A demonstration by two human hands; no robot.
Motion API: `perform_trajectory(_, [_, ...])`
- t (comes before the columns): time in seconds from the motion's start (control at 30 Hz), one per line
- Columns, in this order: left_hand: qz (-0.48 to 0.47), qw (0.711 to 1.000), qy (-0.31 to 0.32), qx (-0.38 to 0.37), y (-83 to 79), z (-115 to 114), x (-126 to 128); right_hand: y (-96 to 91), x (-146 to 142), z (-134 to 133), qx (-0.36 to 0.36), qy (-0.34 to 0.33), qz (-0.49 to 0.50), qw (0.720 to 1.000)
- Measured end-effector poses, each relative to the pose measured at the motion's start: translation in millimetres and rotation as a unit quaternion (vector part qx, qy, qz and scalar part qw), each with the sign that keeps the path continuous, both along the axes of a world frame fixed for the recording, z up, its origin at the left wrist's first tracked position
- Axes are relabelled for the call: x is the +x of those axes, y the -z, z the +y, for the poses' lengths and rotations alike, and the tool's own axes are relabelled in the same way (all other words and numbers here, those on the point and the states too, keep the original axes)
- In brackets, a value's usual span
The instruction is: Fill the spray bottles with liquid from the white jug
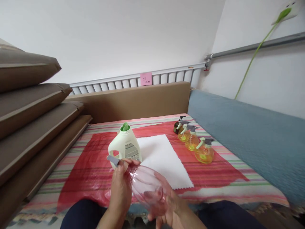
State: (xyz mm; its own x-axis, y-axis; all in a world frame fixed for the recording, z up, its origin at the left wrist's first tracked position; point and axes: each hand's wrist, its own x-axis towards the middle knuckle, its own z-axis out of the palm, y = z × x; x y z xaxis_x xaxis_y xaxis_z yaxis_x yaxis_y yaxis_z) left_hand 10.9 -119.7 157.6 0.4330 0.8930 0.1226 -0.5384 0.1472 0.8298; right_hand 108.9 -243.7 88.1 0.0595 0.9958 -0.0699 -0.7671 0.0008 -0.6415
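Observation:
A clear pink spray bottle (pixel 145 181) is held tilted across my lap, its grey trigger head (pixel 113 160) pointing up and left. My left hand (pixel 121 184) is closed round the neck, just below the head. At the wide base, my right hand (pixel 173 203) cups the bottle, with some fingers seen through the clear plastic. Just beyond my left hand stands a pale green detergent jug (pixel 128 144) with a handle and a green spout in its uncapped mouth.
Several spray bottles with yellow liquid (pixel 204 154) and a dark pump bottle (pixel 176 126) line the right. A white sheet (pixel 164 156) lies on red plastic (pixel 83 168) over striped cloth. Stacked brown cushions (pixel 35 127) rise at left; a blue padded side (pixel 238 127) bounds the right.

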Motion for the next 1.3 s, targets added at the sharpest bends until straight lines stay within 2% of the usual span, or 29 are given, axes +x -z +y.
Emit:
perform_trajectory(0.1, [-0.008,1.000,0.009,0.002,-1.2,-1.1,0.0,0.8,-0.6,-3.0,0.004,-0.015,0.005,1.000])
perform_trajectory(0.23, [-0.012,1.000,0.004,0.005,-2.8,-2.9,0.8,-1.9,-4.5,-0.8,-0.028,0.023,0.029,0.999])
perform_trajectory(0.47, [0.022,0.998,-0.031,0.040,-1.8,-1.1,3.8,-7.9,-9.8,3.7,-0.067,0.140,-0.057,0.986])
perform_trajectory(0.6, [0.027,0.999,-0.032,0.026,-2.0,0.5,4.3,0.5,-9.0,2.7,-0.034,0.136,-0.121,0.983])
perform_trajectory(0.73, [0.024,0.999,-0.022,0.028,-4.9,0.8,3.3,12.4,-3.6,1.7,-0.014,0.091,-0.151,0.984])
perform_trajectory(0.83, [0.019,1.000,-0.003,0.016,-6.8,0.2,2.0,21.7,-1.4,2.2,0.000,0.058,-0.121,0.991])
perform_trajectory(0.93, [0.008,1.000,0.009,0.006,-7.0,-0.6,1.2,26.4,-3.2,4.0,-0.016,0.043,-0.075,0.996])
perform_trajectory(1.07, [0.006,1.000,0.014,0.012,-5.8,-1.0,1.1,19.4,-7.1,5.7,-0.058,0.072,-0.058,0.994])
perform_trajectory(1.17, [0.011,1.000,0.013,0.024,-4.2,-0.8,0.9,10.3,-8.0,3.7,-0.057,0.096,-0.058,0.992])
perform_trajectory(1.3, [0.026,0.999,0.010,0.043,-0.9,-1.0,0.1,3.1,-8.1,-1.5,-0.045,0.084,-0.076,0.993])
